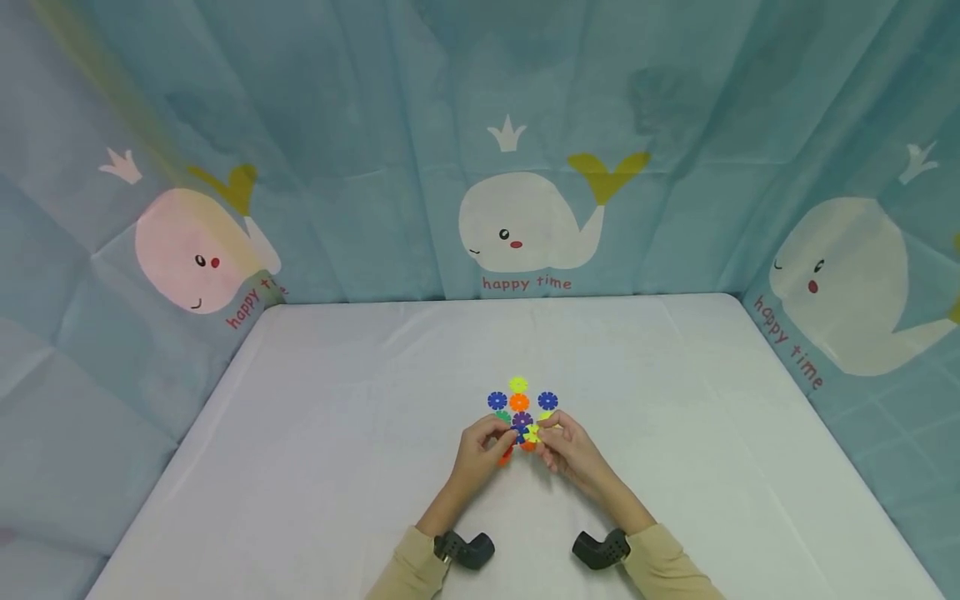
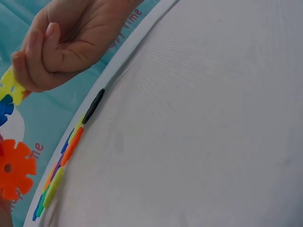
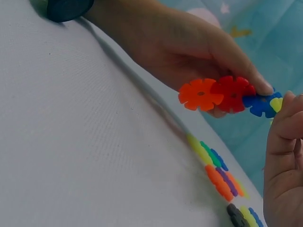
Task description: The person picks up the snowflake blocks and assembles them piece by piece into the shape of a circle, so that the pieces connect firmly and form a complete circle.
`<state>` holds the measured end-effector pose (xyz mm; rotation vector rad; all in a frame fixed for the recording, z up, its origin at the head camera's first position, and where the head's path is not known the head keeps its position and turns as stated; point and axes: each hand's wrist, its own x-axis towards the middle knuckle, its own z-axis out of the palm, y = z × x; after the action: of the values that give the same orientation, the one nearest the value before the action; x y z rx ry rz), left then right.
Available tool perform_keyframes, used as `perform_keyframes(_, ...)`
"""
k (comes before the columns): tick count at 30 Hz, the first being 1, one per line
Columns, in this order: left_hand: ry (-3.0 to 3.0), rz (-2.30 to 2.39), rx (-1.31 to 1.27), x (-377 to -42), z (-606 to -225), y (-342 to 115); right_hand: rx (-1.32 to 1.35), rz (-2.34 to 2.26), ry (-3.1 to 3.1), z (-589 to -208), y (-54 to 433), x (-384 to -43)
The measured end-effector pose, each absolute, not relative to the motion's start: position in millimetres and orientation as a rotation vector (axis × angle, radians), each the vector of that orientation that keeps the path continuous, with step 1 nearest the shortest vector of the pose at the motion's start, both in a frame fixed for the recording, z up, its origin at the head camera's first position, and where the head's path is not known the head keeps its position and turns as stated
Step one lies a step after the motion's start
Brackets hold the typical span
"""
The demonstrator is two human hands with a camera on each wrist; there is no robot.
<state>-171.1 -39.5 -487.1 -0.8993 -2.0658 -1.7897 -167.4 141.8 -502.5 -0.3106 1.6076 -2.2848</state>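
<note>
Above the table, my left hand (image 1: 477, 450) pinches a short chain of notched plastic flower discs. The chain runs from an orange disc (image 3: 199, 94) through a red disc (image 3: 233, 93) to a blue disc (image 3: 259, 106), where the left thumb lies. My right hand (image 1: 576, 454) pinches a yellow disc (image 2: 10, 87) between thumb and fingertips. The yellow disc meets the edge of the blue one, with both hands close together. Fingers of the right hand cover part of the yellow disc in the right wrist view.
Several loose discs lie flat on the white table (image 1: 360, 417) just beyond the hands, among them a yellow (image 1: 518, 384), a purple (image 1: 522, 420), a green (image 1: 503, 416) and a black disc (image 2: 93, 106). A whale-print curtain (image 1: 360, 208) surrounds the table.
</note>
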Motion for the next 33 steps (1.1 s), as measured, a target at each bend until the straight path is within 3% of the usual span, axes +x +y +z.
perform_keyframes(12, -1.985, -1.889, -0.830, -169, -489, -38, -0.239, -2.173, 1.875, -490, 147, -170)
perform_keyframes(22, -1.998, -1.916, -0.770, -168, -490, -42, -0.130, -1.472, 2.825, -492, 157, -171)
perform_keyframes(33, -2.002, -1.951, -0.797, -168, -490, -39, -0.191, -1.197, 3.003, -504, 153, -165)
